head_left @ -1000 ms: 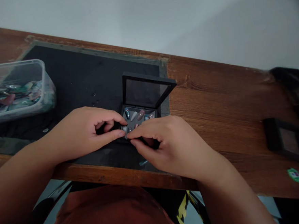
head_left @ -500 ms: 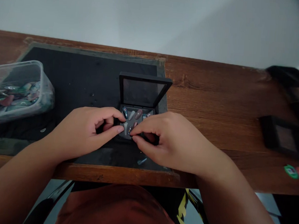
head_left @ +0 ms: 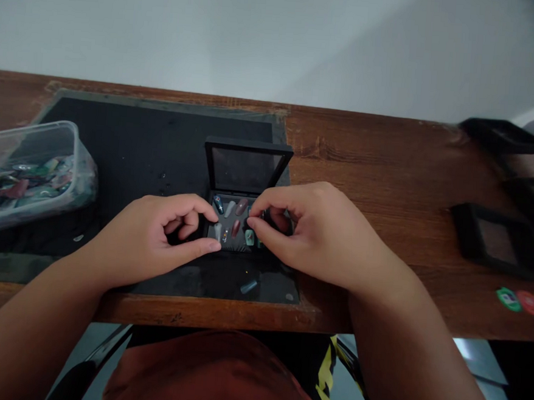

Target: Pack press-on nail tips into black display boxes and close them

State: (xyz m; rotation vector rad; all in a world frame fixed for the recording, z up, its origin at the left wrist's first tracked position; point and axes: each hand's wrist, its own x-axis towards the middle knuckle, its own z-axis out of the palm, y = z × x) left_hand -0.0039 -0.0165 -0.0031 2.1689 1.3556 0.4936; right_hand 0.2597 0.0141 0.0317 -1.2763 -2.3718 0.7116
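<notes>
A small black case stands with its clear-windowed lid raised, and several decorated false nails lie in its base. Among them are a dark blue nail, a mauve nail, a reddish nail and a green nail. My left hand is at the case's left edge, thumb and index finger apart beside a pale nail, holding nothing. My right hand is over the right side of the base, thumb and index finger pinched; whatever lies between the fingertips is hidden.
At the left stands a clear plastic tub full of nails. A loose bluish nail lies on the black mat near the front edge. Black frames and round coloured pieces are at the right.
My right hand has moved from the middle of the case to its right side, uncovering the reddish and green nails. My left hand stays at the left edge. The view has shifted slightly.
</notes>
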